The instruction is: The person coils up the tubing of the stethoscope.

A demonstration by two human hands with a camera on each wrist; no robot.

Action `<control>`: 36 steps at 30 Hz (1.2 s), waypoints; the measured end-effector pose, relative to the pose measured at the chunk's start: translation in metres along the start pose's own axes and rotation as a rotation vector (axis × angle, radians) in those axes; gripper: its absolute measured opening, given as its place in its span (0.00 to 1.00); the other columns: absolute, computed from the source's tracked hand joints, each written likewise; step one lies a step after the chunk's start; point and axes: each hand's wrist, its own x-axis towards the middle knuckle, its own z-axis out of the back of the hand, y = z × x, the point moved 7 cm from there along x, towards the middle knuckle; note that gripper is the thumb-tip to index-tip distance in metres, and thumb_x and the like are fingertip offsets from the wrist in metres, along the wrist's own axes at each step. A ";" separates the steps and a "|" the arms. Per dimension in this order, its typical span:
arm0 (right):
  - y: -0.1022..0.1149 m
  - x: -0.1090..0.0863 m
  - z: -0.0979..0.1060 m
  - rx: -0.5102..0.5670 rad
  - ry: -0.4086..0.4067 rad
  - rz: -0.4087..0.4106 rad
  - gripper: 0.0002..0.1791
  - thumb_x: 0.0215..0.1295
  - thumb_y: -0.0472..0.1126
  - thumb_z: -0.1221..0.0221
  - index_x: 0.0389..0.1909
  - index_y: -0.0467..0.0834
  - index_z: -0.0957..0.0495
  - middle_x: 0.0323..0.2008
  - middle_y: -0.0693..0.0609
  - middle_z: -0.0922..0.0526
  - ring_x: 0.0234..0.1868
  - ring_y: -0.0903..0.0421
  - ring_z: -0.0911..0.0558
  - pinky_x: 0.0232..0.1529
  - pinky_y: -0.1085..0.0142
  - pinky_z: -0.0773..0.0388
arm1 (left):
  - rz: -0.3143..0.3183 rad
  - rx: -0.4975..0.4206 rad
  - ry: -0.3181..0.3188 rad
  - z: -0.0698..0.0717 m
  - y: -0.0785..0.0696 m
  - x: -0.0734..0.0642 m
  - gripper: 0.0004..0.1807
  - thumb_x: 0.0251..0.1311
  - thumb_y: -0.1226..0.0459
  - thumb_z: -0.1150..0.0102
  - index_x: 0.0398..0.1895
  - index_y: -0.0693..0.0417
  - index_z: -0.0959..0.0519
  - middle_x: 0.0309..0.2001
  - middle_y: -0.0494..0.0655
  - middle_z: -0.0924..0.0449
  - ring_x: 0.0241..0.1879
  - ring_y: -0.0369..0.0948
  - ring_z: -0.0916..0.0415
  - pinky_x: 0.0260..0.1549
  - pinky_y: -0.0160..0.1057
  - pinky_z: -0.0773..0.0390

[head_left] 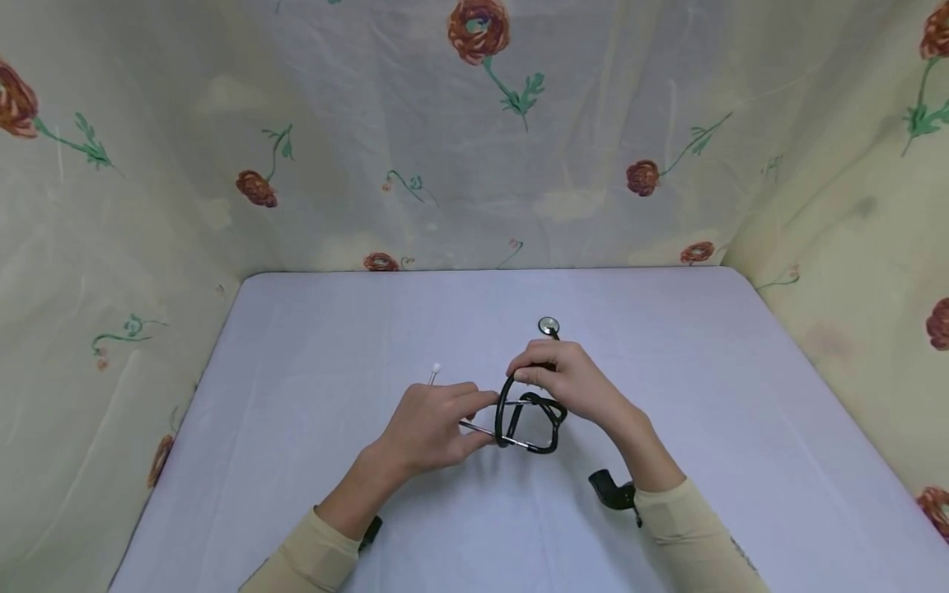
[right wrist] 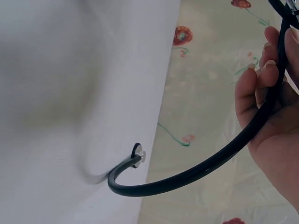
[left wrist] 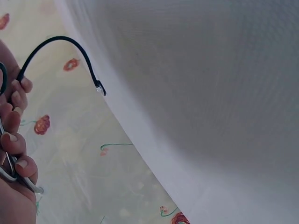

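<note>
A stethoscope with black tubing (head_left: pixel 500 416) is held in both hands above the table. My left hand (head_left: pixel 437 424) grips its metal ear tubes, and a pale ear tip (head_left: pixel 436 368) sticks up behind the fingers. My right hand (head_left: pixel 567 379) pinches the tubing, which is looped between the two hands. Beyond the right hand lies the round chest piece (head_left: pixel 549 326). In the right wrist view the tubing (right wrist: pixel 187 176) passes through the fingers and bends down to the chest piece (right wrist: pixel 138 155) near the table edge.
A white cloth covers the table (head_left: pixel 296 346). Flowered curtains (head_left: pixel 474 165) hang behind it and on both sides. A black wrist mount (head_left: pixel 614 492) sits under the right wrist, and part of another (head_left: pixel 371 534) shows by the left.
</note>
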 end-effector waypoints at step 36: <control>-0.021 -0.017 -0.016 0.118 -0.087 -0.093 0.12 0.67 0.31 0.42 0.49 0.43 0.19 0.37 0.41 0.15 0.33 0.51 0.19 0.36 0.61 0.22 | 0.198 -0.152 -0.091 0.011 0.022 -0.003 0.23 0.48 0.51 0.24 0.50 0.41 0.15 0.26 0.31 0.21 0.23 0.27 0.31 0.21 0.24 0.35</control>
